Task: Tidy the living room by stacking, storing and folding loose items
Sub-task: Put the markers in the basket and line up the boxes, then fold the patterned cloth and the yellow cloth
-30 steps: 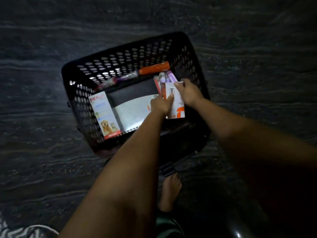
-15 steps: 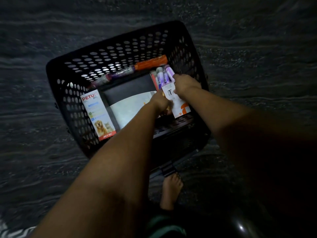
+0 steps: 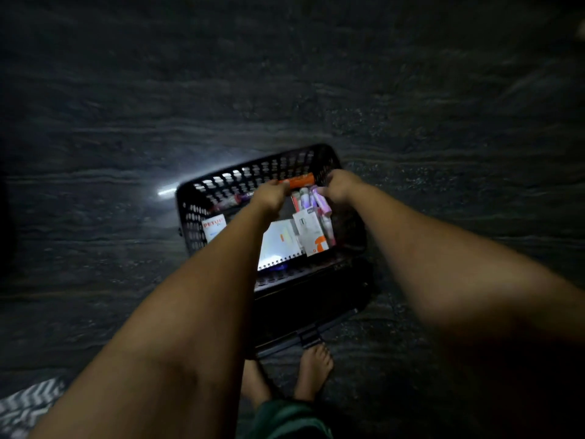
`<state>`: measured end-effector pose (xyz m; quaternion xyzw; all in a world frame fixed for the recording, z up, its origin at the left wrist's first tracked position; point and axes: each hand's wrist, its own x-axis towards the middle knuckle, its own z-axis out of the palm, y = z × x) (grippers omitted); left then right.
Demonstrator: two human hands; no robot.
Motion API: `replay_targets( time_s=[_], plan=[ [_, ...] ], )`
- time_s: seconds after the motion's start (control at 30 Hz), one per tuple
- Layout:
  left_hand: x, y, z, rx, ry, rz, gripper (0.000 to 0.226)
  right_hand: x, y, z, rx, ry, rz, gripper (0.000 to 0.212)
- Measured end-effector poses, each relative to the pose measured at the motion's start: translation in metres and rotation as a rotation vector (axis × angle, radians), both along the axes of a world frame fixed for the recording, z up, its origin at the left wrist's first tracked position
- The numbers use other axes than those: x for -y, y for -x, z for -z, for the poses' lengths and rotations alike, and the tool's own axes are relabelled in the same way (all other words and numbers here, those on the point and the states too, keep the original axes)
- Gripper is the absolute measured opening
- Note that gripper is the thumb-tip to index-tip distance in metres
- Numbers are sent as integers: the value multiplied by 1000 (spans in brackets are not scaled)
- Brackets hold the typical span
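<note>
A black perforated basket (image 3: 196,223) stands on the dark floor. Inside lie a white box with an orange mark (image 3: 311,231), a spiral notebook (image 3: 278,245), a PETUP box (image 3: 213,228), several purple and pink tubes (image 3: 323,205) and an orange tube (image 3: 299,180) along the far wall. My left hand (image 3: 270,194) reaches over the basket, its fingers curled on the left end of the orange tube. My right hand (image 3: 342,185) is at the far right corner, fingers curled over the top of a purple tube. The picture is blurred.
Dark veined stone floor surrounds the basket. My bare feet (image 3: 313,369) stand just behind its near handle. A grey zigzag rug corner (image 3: 25,407) lies at bottom left. A bright light streak (image 3: 167,190) falls left of the basket.
Both hands let go of the white box, which now lies in the basket, and moved to the far side onto the tubes. The camera pulled back and up.
</note>
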<state>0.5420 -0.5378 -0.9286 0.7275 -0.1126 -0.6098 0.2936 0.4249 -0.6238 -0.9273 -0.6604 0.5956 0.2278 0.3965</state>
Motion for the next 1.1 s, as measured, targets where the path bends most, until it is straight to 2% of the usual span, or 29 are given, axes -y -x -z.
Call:
replay_targets(
  time_s=[0.1, 0.2, 0.33, 0.47, 0.57, 0.6, 0.67, 0.77, 0.8, 0.93, 1.1],
  plan=[
    [2, -14, -74, 71, 90, -6, 40, -2, -16, -76, 265, -111, 313, 21],
    [4, -37, -156, 157, 152, 45, 48, -4, -27, -166, 354, -175, 469, 24],
    [-8, -75, -299, 207, 227, -25, 46, -3, -45, -291, 476, -150, 500, 53],
    [-31, -101, -424, 305, 339, -75, 54, -19, -56, -403, 594, -126, 491, 58],
    [-55, -119, -502, 331, 396, -132, 57, -34, -62, -469, 632, -136, 431, 59],
    [-81, -124, -545, 349, 410, -168, 58, -49, -67, -506, 634, -122, 373, 61],
    [-99, -128, -580, 353, 425, -204, 56, -55, -69, -535, 642, -110, 326, 66],
    [-143, -134, -632, 371, 453, -300, 36, -77, -75, -585, 700, -116, 289, 75],
    [-161, -133, -648, 386, 441, -309, 36, -88, -77, -600, 737, -103, 279, 77],
    [-210, -135, -671, 379, 484, -406, 64, -122, -86, -622, 801, -95, 248, 80],
    [-237, -137, -694, 402, 510, -438, 69, -133, -98, -666, 864, -79, 160, 81]
  ],
)
